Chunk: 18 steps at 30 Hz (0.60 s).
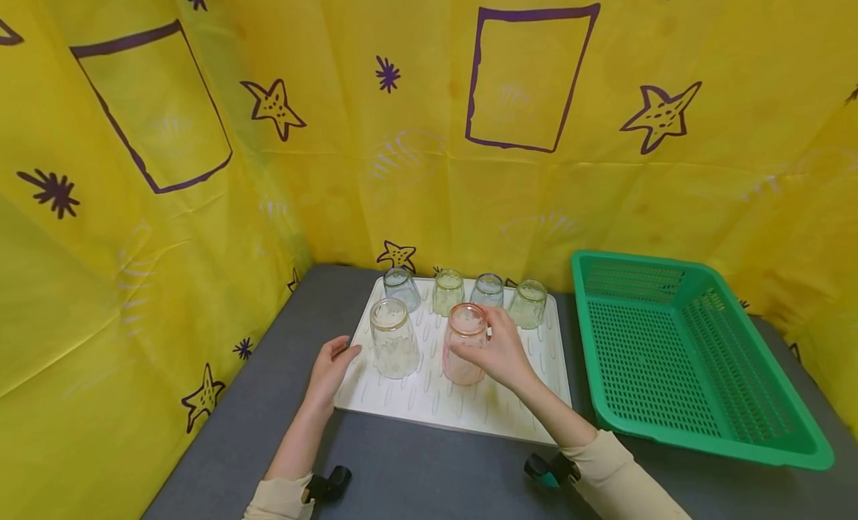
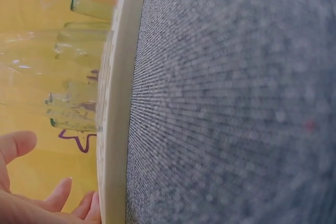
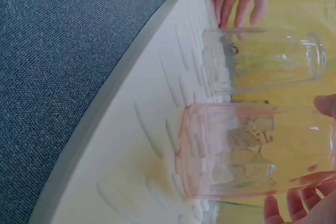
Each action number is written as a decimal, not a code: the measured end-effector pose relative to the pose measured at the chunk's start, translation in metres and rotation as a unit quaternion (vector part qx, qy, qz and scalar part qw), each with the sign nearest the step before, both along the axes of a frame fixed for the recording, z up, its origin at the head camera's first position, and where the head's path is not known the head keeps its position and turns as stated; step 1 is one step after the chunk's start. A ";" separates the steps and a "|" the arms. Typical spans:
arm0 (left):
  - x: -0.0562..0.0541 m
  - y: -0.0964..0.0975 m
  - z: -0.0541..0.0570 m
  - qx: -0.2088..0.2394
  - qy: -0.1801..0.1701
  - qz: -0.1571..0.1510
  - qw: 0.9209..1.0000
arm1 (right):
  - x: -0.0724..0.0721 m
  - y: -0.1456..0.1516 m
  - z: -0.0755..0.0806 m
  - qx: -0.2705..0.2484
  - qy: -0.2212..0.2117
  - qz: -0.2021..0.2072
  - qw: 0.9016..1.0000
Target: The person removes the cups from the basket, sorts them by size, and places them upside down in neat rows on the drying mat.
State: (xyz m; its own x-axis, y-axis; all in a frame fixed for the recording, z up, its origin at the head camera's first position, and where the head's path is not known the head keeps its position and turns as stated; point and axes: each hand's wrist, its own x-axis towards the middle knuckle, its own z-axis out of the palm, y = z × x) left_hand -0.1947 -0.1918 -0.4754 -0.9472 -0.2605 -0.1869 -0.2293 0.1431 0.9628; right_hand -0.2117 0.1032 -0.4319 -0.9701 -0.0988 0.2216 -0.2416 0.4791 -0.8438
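Observation:
My right hand (image 1: pixel 499 352) holds a pink ribbed glass (image 1: pixel 462 363) near its top, thumb on one side and fingers on the other. In the right wrist view the pink glass (image 3: pixel 231 150) stands on the white drying board (image 1: pixel 429 401). A tall clear glass (image 1: pixel 395 349) stands to its left, its narrower end up. By the board's left edge is my left hand (image 1: pixel 331 367), fingers loosely bent with nothing between them. The left wrist view shows its fingertips (image 2: pixel 93 205) right at the board's edge.
Several short blue and green glasses, among them a green one (image 1: pixel 528 304) and a blue one (image 1: pixel 402 289), line the back of the board. To the right sits a green plastic basket (image 1: pixel 596 401) on the dark grey table (image 1: pixel 415 475). A yellow patterned curtain (image 1: pixel 429 192) hangs behind.

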 end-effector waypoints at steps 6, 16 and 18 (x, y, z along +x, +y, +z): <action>0.001 0.001 0.000 0.003 0.002 -0.007 1.000 | 0.001 0.001 0.000 0.007 -0.003 0.003 1.000; 0.003 0.002 0.000 -0.006 0.013 0.002 1.000 | 0.007 0.009 0.006 0.022 -0.029 0.013 0.999; 0.005 0.004 0.003 -0.012 0.035 0.012 0.999 | 0.012 0.018 0.015 0.037 -0.010 0.014 0.999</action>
